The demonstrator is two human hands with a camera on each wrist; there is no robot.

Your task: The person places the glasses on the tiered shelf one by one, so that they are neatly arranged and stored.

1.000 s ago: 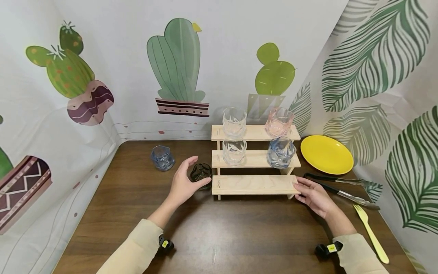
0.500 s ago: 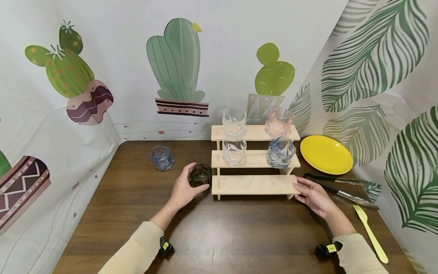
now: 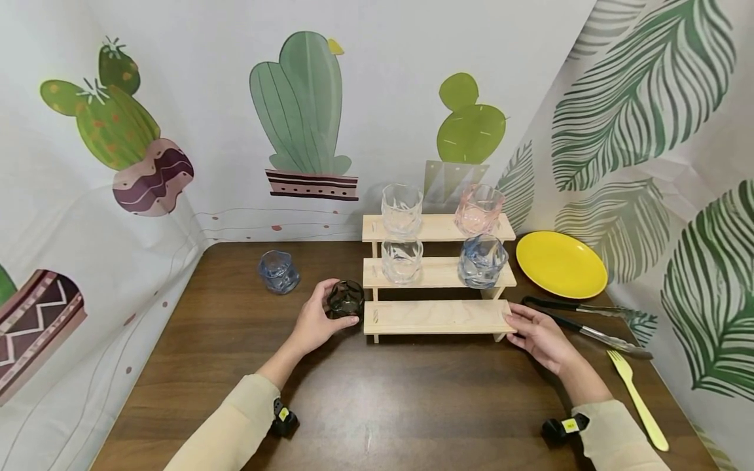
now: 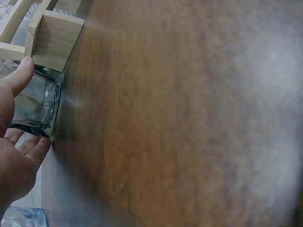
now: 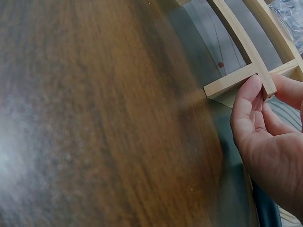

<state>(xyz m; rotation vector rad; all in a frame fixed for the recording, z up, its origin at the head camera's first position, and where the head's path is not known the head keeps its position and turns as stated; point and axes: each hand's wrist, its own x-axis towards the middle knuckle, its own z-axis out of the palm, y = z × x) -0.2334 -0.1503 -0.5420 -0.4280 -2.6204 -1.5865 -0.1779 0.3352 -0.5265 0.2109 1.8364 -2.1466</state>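
My left hand holds a dark smoky drinking glass between thumb and fingers, close beside the left end of a three-step wooden rack. In the left wrist view the glass stands on the table, thumb on one side and fingertips at the other. My right hand pinches the right end of the lowest step; the right wrist view shows its thumb and fingers around the board's end. On the upper steps stand two clear glasses, a pink glass and a blue glass.
Another blue glass stands on the brown table at the back left. To the right of the rack lie a yellow plate, black-handled tongs and a pale yellow fork. A printed cloth hangs behind.
The left hand's fingers have come in from a wide spread to close around the dark glass, which has hardly moved. The right hand keeps its hold on the rack.
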